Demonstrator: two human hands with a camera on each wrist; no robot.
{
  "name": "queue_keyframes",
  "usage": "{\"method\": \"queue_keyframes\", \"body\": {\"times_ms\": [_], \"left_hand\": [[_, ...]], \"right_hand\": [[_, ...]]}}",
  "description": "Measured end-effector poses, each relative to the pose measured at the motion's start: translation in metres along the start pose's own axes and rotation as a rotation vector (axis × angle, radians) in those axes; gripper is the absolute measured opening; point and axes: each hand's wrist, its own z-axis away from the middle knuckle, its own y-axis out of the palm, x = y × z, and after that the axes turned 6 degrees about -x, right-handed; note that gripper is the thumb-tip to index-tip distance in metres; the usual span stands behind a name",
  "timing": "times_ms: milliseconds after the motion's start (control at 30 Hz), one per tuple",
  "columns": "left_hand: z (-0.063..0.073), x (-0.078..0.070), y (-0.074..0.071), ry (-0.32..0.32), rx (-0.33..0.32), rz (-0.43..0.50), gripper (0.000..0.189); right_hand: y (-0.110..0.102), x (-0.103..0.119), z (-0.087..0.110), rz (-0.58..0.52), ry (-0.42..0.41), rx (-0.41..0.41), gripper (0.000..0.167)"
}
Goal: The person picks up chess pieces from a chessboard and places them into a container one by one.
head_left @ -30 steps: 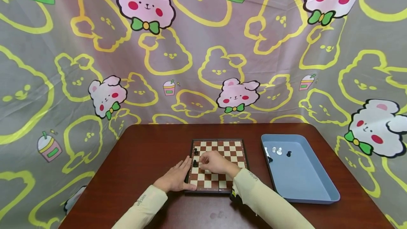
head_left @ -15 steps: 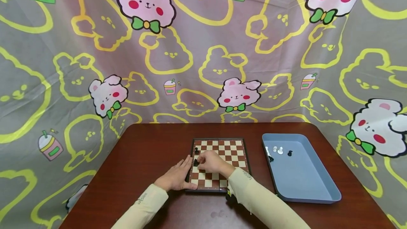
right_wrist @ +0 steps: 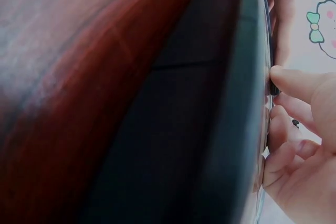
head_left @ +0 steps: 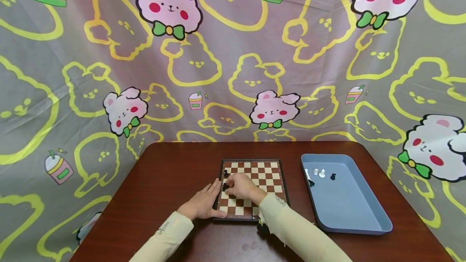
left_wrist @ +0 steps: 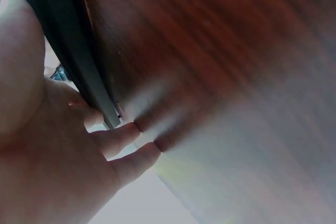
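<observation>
A brown-and-cream chessboard (head_left: 267, 170) with a dark frame lies on the table. My left hand (head_left: 201, 202) steadies its left side, fingers extended along the edge and thumb over the near corner. In the left wrist view, the hand (left_wrist: 58, 145) lies against the board's dark side (left_wrist: 84, 56). Over the board's left part, my right hand (head_left: 243, 186) pinches a small black chess piece (head_left: 224, 187) between thumb and fingertips. The right wrist view shows that piece (right_wrist: 274, 88) partly covered by the thumb. Another black chess piece (head_left: 226, 173) stands farther back along the left edge.
To the right sits a blue-grey tray (head_left: 351, 205) with raised walls. Near its far left lie several chess pieces, including a white one (head_left: 322, 173) and a black one (head_left: 333, 176). A patterned cloth (head_left: 218, 72) hangs behind the wooden table (head_left: 174, 165).
My right hand has shifted slightly left, its fingertips closing in on the black chess piece that stood apart from them. My left hand stays at the board's edge.
</observation>
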Motion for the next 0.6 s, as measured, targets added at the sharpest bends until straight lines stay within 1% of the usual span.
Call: {"method": "queue_keyframes", "body": {"times_ms": [300,600], "left_hand": [[-0.0015,0.0007,0.0027,-0.007,0.015,0.006,0.112],[-0.0023,0.002,0.0024,-0.011,0.015,-0.006,0.112]], "right_hand": [[-0.0012,0.0015,0.0009,0.002,0.02,0.018,0.022],[-0.001,-0.0044,-0.0006,-0.01,-0.003,0.028,0.019]]}}
